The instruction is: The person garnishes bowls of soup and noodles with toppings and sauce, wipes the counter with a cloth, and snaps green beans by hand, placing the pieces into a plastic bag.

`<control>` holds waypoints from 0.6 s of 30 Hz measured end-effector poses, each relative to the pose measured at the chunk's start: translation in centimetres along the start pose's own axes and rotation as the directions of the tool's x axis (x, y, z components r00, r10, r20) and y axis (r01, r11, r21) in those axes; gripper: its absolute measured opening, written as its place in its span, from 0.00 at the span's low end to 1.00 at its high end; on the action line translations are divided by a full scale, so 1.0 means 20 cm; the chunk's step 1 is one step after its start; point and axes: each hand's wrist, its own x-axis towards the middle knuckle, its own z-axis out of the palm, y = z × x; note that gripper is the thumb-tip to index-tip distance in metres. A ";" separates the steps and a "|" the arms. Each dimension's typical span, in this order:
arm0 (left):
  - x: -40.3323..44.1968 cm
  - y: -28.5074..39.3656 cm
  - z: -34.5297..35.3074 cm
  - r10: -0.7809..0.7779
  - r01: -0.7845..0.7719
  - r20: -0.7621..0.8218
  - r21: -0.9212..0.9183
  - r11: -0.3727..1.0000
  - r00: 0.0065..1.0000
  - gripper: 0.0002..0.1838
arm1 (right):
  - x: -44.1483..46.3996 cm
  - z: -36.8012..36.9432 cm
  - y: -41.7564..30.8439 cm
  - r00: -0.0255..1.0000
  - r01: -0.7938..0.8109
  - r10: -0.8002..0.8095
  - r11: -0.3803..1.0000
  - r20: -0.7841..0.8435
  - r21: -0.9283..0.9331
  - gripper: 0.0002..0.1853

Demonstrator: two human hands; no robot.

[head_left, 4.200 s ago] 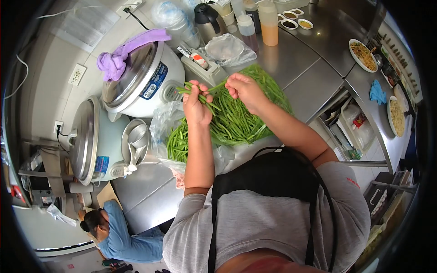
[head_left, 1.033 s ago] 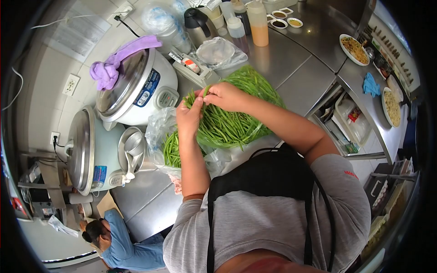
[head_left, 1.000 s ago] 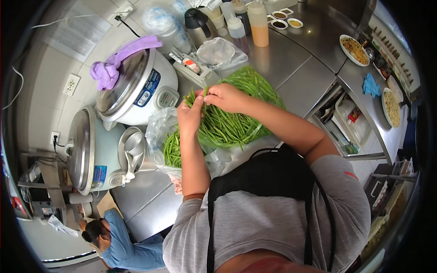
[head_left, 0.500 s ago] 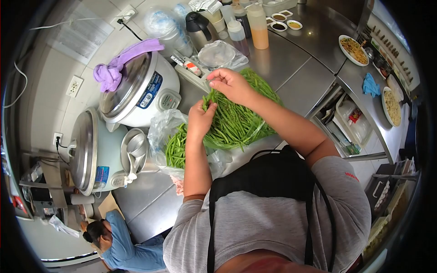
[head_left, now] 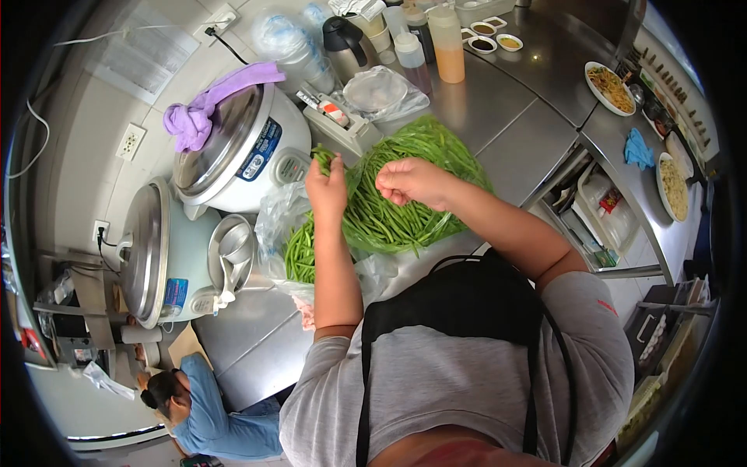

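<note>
A large heap of green beans (head_left: 389, 222) lies in an open green plastic bag (head_left: 467, 175) in front of me. My left hand (head_left: 327, 187) is closed around a small bunch of green beans (head_left: 321, 158), raised at the left edge of the heap. Over the middle of the heap is my right hand (head_left: 412, 184), its fingers curled together; whatever they may pinch is too small to make out. To the left, a clear plastic bag (head_left: 280, 206) holds more green beans (head_left: 299, 253), partly hidden behind my left forearm.
Two big rice cookers (head_left: 268, 159) stand on the left, with a metal bowl (head_left: 233, 241) of scoops beside them. Sauce bottles (head_left: 449, 47), a thermos (head_left: 346, 47) and small sauce dishes (head_left: 482, 44) are at the back. A person in blue (head_left: 210, 412) is at lower left.
My left hand has moved left and slightly up with its bunch, away from the heap's middle. My right hand has come down and nearer to me, its fingers more curled.
</note>
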 end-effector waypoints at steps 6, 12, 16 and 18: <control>-0.03 0.17 -0.01 -0.308 0.371 0.211 -0.599 0.710 0.928 0.07 | 0.06 -0.02 0.07 0.793 0.349 -0.601 0.575 -0.093 -0.740 0.07; -0.09 0.21 0.02 -0.206 0.304 0.224 -0.661 0.686 0.953 0.06 | 0.07 -0.01 0.00 0.812 0.256 -0.577 0.489 -0.088 -0.834 0.07; -0.12 0.23 0.01 -0.232 0.326 0.236 -0.782 0.531 0.944 0.07 | 0.11 0.03 -0.05 0.941 0.270 -0.264 0.963 -0.209 -0.001 0.07; -0.10 0.17 -0.01 -0.283 0.333 0.229 -0.851 0.407 0.931 0.07 | 0.11 0.07 -0.09 0.947 0.290 -0.277 0.955 -0.163 0.061 0.07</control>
